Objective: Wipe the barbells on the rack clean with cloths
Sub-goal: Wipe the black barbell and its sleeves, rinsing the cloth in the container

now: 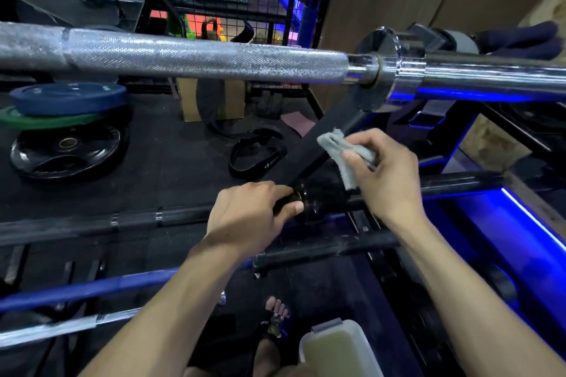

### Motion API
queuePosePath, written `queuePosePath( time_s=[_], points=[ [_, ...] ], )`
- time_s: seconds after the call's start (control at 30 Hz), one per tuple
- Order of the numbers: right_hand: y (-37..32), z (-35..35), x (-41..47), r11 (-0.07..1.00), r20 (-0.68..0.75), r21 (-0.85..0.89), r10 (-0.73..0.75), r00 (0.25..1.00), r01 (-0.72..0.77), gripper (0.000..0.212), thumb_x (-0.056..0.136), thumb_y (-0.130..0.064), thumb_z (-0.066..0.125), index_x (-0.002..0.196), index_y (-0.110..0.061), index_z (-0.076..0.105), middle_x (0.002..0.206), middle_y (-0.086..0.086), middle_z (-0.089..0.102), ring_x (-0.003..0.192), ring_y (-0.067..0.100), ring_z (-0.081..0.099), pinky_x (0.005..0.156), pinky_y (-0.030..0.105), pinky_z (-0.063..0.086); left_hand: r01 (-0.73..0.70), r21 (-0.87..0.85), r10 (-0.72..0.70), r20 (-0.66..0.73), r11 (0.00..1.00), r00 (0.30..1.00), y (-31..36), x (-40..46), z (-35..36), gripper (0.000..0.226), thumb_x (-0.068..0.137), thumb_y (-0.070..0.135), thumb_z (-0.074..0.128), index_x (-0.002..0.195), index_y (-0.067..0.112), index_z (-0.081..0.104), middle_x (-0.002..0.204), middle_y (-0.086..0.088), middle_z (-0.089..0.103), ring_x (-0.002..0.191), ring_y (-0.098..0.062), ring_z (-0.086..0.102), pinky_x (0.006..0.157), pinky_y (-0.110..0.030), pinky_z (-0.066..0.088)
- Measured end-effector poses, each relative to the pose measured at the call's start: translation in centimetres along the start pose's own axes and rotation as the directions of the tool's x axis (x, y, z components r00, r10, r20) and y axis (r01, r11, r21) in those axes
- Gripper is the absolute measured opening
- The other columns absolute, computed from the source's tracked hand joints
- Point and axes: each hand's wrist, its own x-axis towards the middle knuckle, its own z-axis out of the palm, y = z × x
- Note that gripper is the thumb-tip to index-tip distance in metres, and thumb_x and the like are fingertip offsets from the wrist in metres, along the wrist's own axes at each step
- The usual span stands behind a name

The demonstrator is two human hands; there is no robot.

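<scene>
Two bare hands work at a black barbell (171,217) lying across the lower level of the rack (321,138). The left hand (248,217) curls its fingers round the shaft just beside the black collar (318,199), thumb on the near side; the fingertips on the far side are hidden by the bar. The right hand (386,174) pinches a folded grey cloth (346,153) between thumb and bent fingers, holding it over the collar; whether the cloth touches the metal cannot be told, since the hand covers the lower fold. A chrome barbell (199,55) with knurled grip runs across the upper level, both ends cut off by the frame edges. Below, a blue bar (92,288) and another chrome bar (61,327) show only in part. Stacked weight plates (66,131) sit on the dark floor at left, blurred. A pale plastic container (337,349) is cut off at the bottom edge, beside a sandalled foot (275,318).
</scene>
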Motion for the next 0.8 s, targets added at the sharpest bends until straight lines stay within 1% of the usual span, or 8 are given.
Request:
queuePosePath(
  time_s=[0.1, 0.17, 0.27, 0.33, 0.53, 0.67, 0.73, 0.8],
  points=[
    [-1.5, 1.0, -0.4, 0.994, 0.165, 0.034, -0.106, 0.981, 0.102, 0.024, 0.086, -0.003, 0.071, 0.104, -0.020, 0.074, 0.101, -0.011, 0.072, 0.094, 0.005, 0.066, 0.085, 0.024, 0.052, -0.006, 0.021, 0.006, -0.005, 1.000, 1.000, 0.1, 0.1, 0.1, 0.045, 0.100, 0.066, 0.030, 0.114, 0.037, 0.061, 0.101, 0.013, 0.064, 0.096, -0.015, 0.064, 0.068, -0.035, 0.043],
    [-2.2, 2.0, -1.0, 0.996, 0.279, 0.003, -0.087, 0.956, 0.090, 0.024, 0.090, -0.008, 0.070, 0.106, -0.025, 0.075, 0.105, -0.016, 0.072, 0.098, 0.002, 0.065, 0.090, 0.020, 0.049, -0.016, 0.037, 0.016, 0.015, 0.999, 1.000, 0.1, 0.1, -0.2, 0.044, 0.102, 0.063, 0.028, 0.108, 0.033, 0.058, 0.104, 0.012, 0.063, 0.098, -0.017, 0.063, 0.066, -0.035, 0.037],
    [-2.0, 2.1, -1.1, 1.000, 0.272, 0.011, -0.023, 0.962, 0.020, 0.020, 0.092, -0.016, 0.072, 0.106, -0.030, 0.078, 0.085, -0.028, 0.068, 0.082, -0.008, 0.064, 0.075, 0.008, 0.043, -0.096, 0.084, 0.091, 0.061, 0.992, 0.994, 0.0, 0.1, -0.3, 0.041, 0.101, 0.063, 0.031, 0.119, 0.034, 0.054, 0.117, 0.013, 0.061, 0.106, -0.018, 0.061, 0.068, -0.034, 0.034],
    [-2.2, 1.8, -0.8, 0.999, 0.284, 0.041, 0.005, 0.959, -0.018, 0.017, 0.092, -0.019, 0.073, 0.103, -0.031, 0.078, 0.076, -0.030, 0.066, 0.072, -0.009, 0.062, 0.069, 0.008, 0.042, -0.103, 0.080, 0.097, 0.069, 0.991, 0.993, -0.1, 0.1, -0.4, 0.043, 0.100, 0.065, 0.034, 0.124, 0.035, 0.053, 0.120, 0.014, 0.061, 0.107, -0.017, 0.062, 0.069, -0.034, 0.039],
    [-2.6, 0.8, -3.6, 0.993, 0.304, 0.114, -0.028, 0.952, -0.007, 0.019, 0.090, -0.019, 0.074, 0.102, -0.034, 0.075, 0.097, -0.014, 0.071, 0.091, 0.005, 0.067, 0.080, 0.021, 0.052, -0.060, 0.027, 0.058, 0.063, 0.998, 0.996, -0.3, 0.3, -0.5, 0.042, 0.097, 0.068, 0.041, 0.123, 0.038, 0.055, 0.117, 0.014, 0.066, 0.106, -0.017, 0.063, 0.070, -0.034, 0.038],
    [-2.5, 2.7, -1.5, 1.000, 0.248, 0.000, 0.018, 0.969, -0.018, 0.014, 0.091, -0.022, 0.073, 0.101, -0.032, 0.075, 0.095, -0.008, 0.073, 0.087, 0.006, 0.065, 0.081, 0.024, 0.051, -0.058, 0.033, 0.055, 0.073, 0.998, 0.996, -0.1, 0.6, -0.3, 0.045, 0.098, 0.070, 0.033, 0.114, 0.037, 0.059, 0.107, 0.013, 0.066, 0.102, -0.017, 0.062, 0.067, -0.036, 0.036],
    [-2.7, 3.6, -0.7, 0.999, 0.227, 0.031, 0.002, 0.974, -0.009, 0.013, 0.090, -0.019, 0.073, 0.098, -0.029, 0.076, 0.090, -0.011, 0.074, 0.084, 0.005, 0.065, 0.078, 0.025, 0.051, -0.035, 0.013, 0.034, 0.068, 0.999, 0.997, -0.3, 0.7, -0.4, 0.046, 0.098, 0.071, 0.032, 0.106, 0.036, 0.060, 0.100, 0.013, 0.065, 0.098, -0.016, 0.061, 0.066, -0.036, 0.035],
    [-2.8, 3.0, -1.2, 0.997, 0.268, 0.050, 0.041, 0.962, -0.057, 0.016, 0.090, -0.020, 0.073, 0.097, -0.034, 0.075, 0.091, -0.014, 0.073, 0.085, 0.001, 0.066, 0.075, 0.020, 0.051, -0.017, -0.006, 0.017, 0.065, 1.000, 0.998, -0.3, 0.7, -0.5, 0.045, 0.098, 0.071, 0.033, 0.112, 0.038, 0.062, 0.103, 0.012, 0.067, 0.099, -0.017, 0.062, 0.067, -0.035, 0.034]
  ],
)
